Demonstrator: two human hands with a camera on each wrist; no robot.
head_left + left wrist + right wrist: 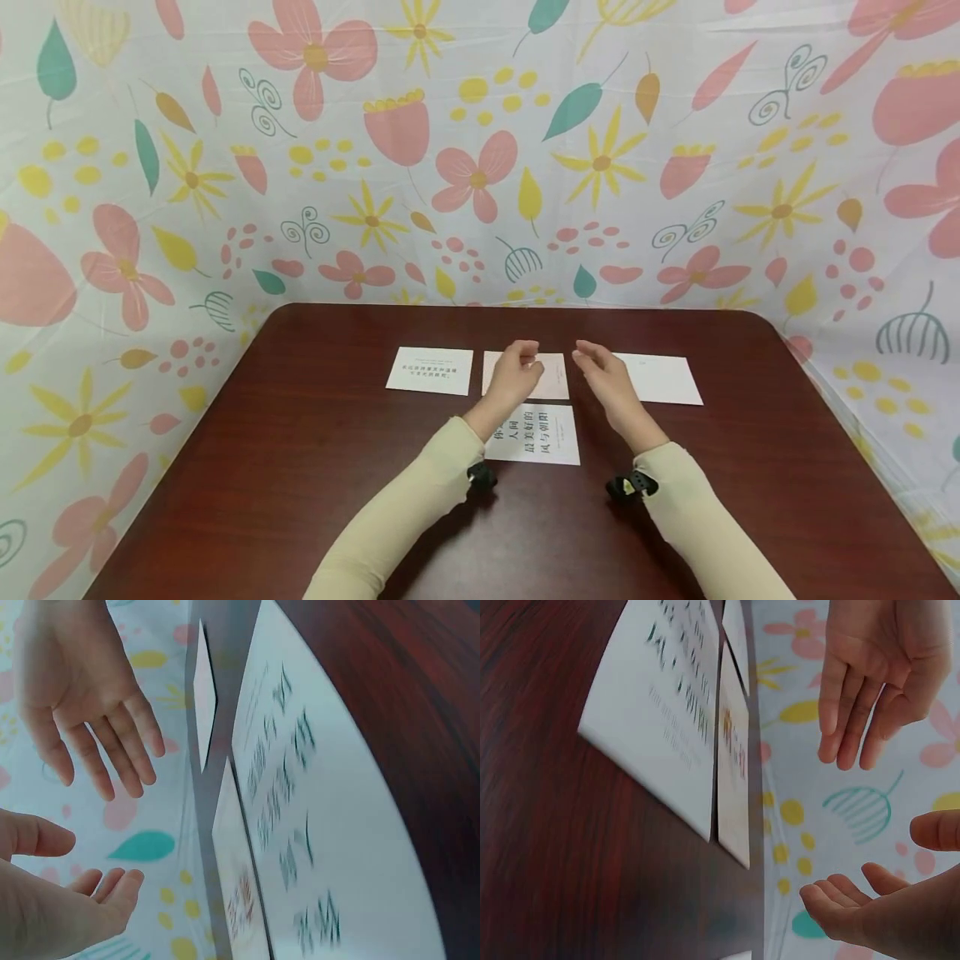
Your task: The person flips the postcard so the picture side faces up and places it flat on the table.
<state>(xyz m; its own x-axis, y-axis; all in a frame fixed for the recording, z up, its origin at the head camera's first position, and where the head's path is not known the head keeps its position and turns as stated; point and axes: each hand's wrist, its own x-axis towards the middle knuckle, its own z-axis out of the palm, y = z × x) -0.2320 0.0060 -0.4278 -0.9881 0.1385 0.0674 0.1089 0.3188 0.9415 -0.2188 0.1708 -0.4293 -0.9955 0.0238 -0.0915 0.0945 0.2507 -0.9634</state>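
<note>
My left hand [516, 375] hovers over a pale pink card [552, 382], its fingers relaxed and holding nothing. Opposite it, my right hand [611, 387] is held between the pink card and a nearly blank white card [666, 382], also with nothing in it. The palms face each other across a gap, as the left wrist view shows with the right hand [82, 682] above the left hand [71, 900]. Nearest to me lies a white card with large dark characters [540, 442], partly covered by my left wrist.
Another white card [429, 371] with small printed text lies left of the pink one. All the cards lie flat on a dark red-brown wooden table [300, 467]. A flower-patterned cloth [480, 242] hangs behind it. Dark bands [482, 477] sit at both wrists.
</note>
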